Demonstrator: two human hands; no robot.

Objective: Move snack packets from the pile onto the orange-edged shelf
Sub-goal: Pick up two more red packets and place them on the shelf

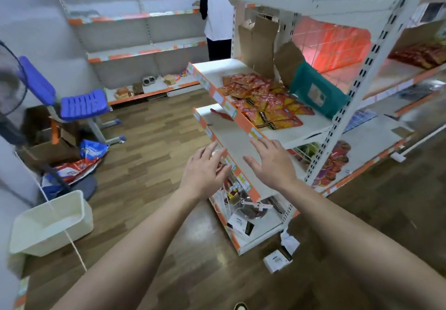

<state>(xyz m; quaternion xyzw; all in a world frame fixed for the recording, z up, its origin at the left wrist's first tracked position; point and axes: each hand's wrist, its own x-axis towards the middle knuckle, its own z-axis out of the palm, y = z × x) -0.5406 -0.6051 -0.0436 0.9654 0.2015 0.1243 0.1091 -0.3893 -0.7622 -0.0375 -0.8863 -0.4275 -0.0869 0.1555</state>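
Red-and-yellow snack packets sit in a pile (pixel 263 100) on the upper shelf (pixel 217 67). The pile is spread along the shelf, parallel w/ its orange front strip, running far-left to near-right. Lower shelf (pixel 231 136), also orange-edged, is mostly bare white, w/ only one red packet (pixel 220 115) toward its far end.

Both hands are out over that lower shelf's near end, and both are empty. Right hand (pixel 272 165) is flat, fingers straight and spread, tips pointing up toward the pile's near end. Left hand (pixel 205 172) is at the front strip, fingers straight and close together, gripping nothing I can make out. Something pale shows by its fingertips, can't tell what.

Key relation: the pile is ahead of and above both hands, one shelf up, offset to the right. Right hand is nearer; its tips are just short of the upper shelf's front strip, w/ the closest packets just beyond. Left hand is further off and would have to cross over.

My guess at the next reach: right hand goes up & fwd over the strip onto the nearest packets. None in hand yet.
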